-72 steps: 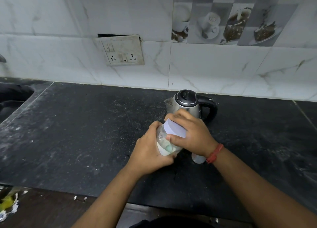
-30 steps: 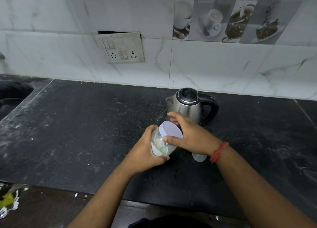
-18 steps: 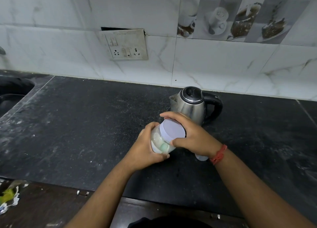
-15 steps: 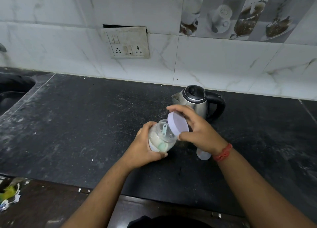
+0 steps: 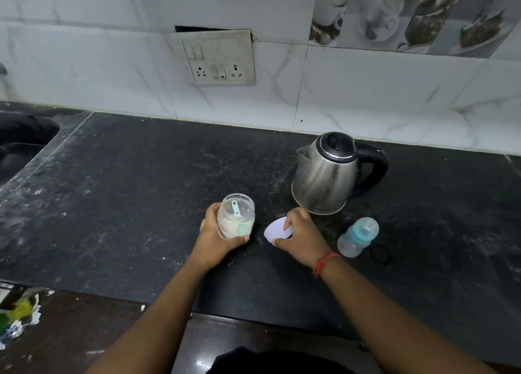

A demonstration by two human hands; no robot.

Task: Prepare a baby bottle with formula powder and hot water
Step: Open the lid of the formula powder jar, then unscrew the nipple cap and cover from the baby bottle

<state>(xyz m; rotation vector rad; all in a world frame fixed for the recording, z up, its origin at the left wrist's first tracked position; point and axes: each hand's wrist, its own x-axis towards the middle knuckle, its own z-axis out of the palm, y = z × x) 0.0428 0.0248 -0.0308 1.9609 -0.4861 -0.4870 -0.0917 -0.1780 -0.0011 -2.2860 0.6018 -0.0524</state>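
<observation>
Formula jar (image 5: 236,217), clear plastic and open at the top, stands upright on the black stone countertop (image 5: 127,193) with pale powder filling its lower part and a pale green measuring scoop (image 5: 236,210) leaning inside, its handle pointing up toward the mouth. Left hand (image 5: 218,239) wraps round the jar from the near left side, fingers behind it and thumb curled across the front near the base. Just to the right of the jar lies its pale lilac lid (image 5: 277,231), low at the counter; whether it rests flat there cannot be told. Right hand (image 5: 300,237) covers the lid's right edge, fingers curled over it and thumb at the near rim, pinching it. A red thread band (image 5: 324,262) circles that wrist.

Baby bottle (image 5: 357,237) stands to the right of the right hand, apart from it, translucent with a teal collar and a clear teat, tilted slightly in this wide view. A small dark ring (image 5: 380,254) lies on the counter just beyond the bottle's right side. Behind the lid and bottle sits a stainless steel electric kettle (image 5: 327,173), lid closed, black handle to the right, spout to the left.

White marble-look wall tiles rise behind the counter, with a grimy switch-and-socket plate (image 5: 218,59) mounted on them. A dark sink (image 5: 19,145) is cut into the counter at far left.
</observation>
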